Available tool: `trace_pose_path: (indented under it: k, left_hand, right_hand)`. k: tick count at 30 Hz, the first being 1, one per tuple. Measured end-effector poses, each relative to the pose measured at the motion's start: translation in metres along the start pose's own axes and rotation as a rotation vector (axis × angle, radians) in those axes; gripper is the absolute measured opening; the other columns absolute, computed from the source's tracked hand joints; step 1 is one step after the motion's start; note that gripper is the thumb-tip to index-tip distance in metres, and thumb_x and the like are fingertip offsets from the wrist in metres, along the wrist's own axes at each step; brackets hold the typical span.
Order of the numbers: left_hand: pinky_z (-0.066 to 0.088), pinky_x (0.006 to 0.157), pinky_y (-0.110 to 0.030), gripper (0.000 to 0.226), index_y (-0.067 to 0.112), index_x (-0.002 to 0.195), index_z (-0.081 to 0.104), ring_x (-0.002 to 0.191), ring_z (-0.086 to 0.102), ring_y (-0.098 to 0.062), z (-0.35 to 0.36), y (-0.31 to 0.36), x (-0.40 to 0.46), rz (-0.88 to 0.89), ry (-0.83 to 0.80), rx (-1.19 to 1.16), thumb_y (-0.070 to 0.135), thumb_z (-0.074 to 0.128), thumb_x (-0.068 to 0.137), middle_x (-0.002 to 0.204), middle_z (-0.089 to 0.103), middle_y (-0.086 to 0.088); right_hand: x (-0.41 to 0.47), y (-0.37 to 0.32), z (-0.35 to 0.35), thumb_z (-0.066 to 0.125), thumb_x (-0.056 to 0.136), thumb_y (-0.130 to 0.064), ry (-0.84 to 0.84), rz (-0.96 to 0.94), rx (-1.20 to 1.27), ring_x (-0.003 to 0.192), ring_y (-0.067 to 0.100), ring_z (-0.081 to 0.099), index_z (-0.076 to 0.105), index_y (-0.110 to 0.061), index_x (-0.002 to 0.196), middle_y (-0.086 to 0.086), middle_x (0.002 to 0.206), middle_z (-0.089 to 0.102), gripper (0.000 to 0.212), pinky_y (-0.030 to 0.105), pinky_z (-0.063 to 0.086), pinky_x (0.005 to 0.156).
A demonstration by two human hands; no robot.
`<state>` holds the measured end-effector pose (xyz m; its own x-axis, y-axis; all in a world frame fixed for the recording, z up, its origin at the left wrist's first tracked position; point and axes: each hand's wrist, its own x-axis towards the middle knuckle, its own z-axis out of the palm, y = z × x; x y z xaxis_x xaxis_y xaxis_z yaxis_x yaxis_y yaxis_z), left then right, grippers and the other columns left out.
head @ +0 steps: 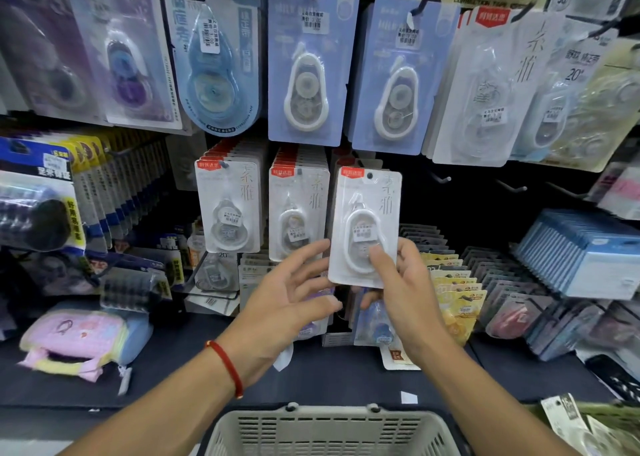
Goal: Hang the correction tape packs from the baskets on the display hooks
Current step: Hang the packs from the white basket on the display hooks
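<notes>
We hold a white correction tape pack (363,227) in our right hand (401,293), its grip pinching the lower edge, raised beside two filled hooks. Our left hand (287,293) hovers open. The basket (329,431) below suggests more may remain.

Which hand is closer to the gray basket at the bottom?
Neither clearly. The left hand hovers open above the basket's left side; the right hand grips the white pack above its right side, about equally high.
</notes>
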<state>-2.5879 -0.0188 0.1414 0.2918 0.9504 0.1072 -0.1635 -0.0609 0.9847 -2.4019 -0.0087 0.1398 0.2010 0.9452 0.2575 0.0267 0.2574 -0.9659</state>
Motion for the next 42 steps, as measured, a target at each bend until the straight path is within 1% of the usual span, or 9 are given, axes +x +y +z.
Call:
trace_pose_path:
  k: [8,12,15,17,21,25,32,38,42]
  left_hand:
    - [0.053,0.110,-0.045,0.071,0.023,0.143,0.056,0.125,0.068,-0.018,0.002,0.002,0.000,0.022,-0.012,-0.003,-0.008,0.077,0.083,0.138,0.069,0.000]
    - [0.051,0.107,-0.021,0.060,0.037,0.138,0.055,0.126,0.058,0.004,-0.004,0.002,0.001,0.221,0.148,0.553,-0.003,0.064,0.094,0.136,0.061,0.018]
    - [0.026,0.115,-0.005,0.063,0.031,0.146,0.054,0.141,0.040,0.004,-0.013,0.000,0.005,0.355,0.205,0.856,0.003,0.066,0.091,0.151,0.047,0.017]
    - [0.008,0.113,0.002,0.065,0.026,0.149,0.053,0.151,0.026,-0.002,-0.018,-0.002,0.009,0.393,0.209,0.955,0.005,0.068,0.089,0.163,0.034,0.012]
    - [-0.001,0.114,-0.002,0.071,0.023,0.155,0.045,0.156,0.011,-0.006,-0.023,-0.005,0.018,0.431,0.168,1.083,0.008,0.068,0.090,0.173,0.016,0.007]
    - [0.019,0.118,-0.024,0.072,0.018,0.154,0.047,0.156,0.015,-0.012,-0.023,-0.009,0.022,0.461,0.180,1.100,0.003,0.067,0.087,0.173,0.019,0.000]
    - [0.038,0.110,-0.029,0.073,0.016,0.150,0.050,0.154,0.020,-0.015,-0.031,-0.014,0.023,0.479,0.157,1.143,-0.001,0.067,0.081,0.173,0.018,0.001]
    - [0.029,0.117,-0.026,0.072,0.018,0.152,0.048,0.159,0.016,-0.014,-0.035,-0.014,0.023,0.467,0.143,1.146,0.000,0.065,0.085,0.175,0.013,0.005]
    - [0.035,0.116,-0.031,0.060,0.016,0.145,0.057,0.152,0.032,-0.023,-0.034,-0.011,0.018,0.446,0.157,1.132,0.000,0.064,0.088,0.166,0.033,-0.004]
  right_hand:
    - [0.001,0.003,0.000,0.060,0.106,-0.042,0.081,-0.043,-0.012,0.045,0.019,0.055,0.060,-0.022,0.118,0.003,0.064,0.066,0.023,0.029,0.043,0.041]
    - [0.010,0.012,-0.002,0.064,0.102,-0.047,0.123,0.115,-0.040,0.068,0.019,0.073,0.054,-0.019,0.131,0.004,0.088,0.077,0.042,0.036,0.061,0.066]
    - [0.015,0.024,-0.010,0.060,0.105,-0.033,0.124,0.270,-0.231,0.103,0.023,0.073,0.038,-0.020,0.151,0.007,0.116,0.070,0.052,0.046,0.060,0.095]
    - [0.011,0.028,-0.016,0.056,0.106,-0.031,0.098,0.144,-0.580,0.128,0.024,0.060,0.035,-0.023,0.156,0.004,0.147,0.054,0.055,0.048,0.050,0.109]
    - [0.016,0.018,-0.009,0.056,0.104,-0.019,-0.093,-0.382,-0.925,0.150,0.012,0.034,0.040,-0.025,0.158,-0.005,0.165,0.032,0.057,0.037,0.034,0.122]
    - [0.053,0.013,0.007,0.059,0.100,-0.018,-0.157,-0.436,-1.246,0.157,0.026,0.024,0.034,-0.018,0.163,0.006,0.174,0.015,0.068,0.044,0.037,0.116]
    - [0.108,0.024,0.030,0.062,0.090,-0.017,-0.097,-0.314,-1.366,0.141,0.038,0.040,0.027,-0.023,0.163,0.008,0.173,0.009,0.081,0.051,0.055,0.093]
    - [0.118,0.028,0.029,0.062,0.087,-0.013,-0.116,-0.348,-1.346,0.140,0.040,0.037,0.032,-0.033,0.159,0.007,0.173,0.004,0.081,0.053,0.056,0.090]
    - [0.091,0.035,0.013,0.058,0.092,-0.011,-0.044,-0.392,-1.242,0.125,0.036,0.053,0.045,-0.021,0.150,0.012,0.164,0.029,0.060,0.043,0.052,0.083]
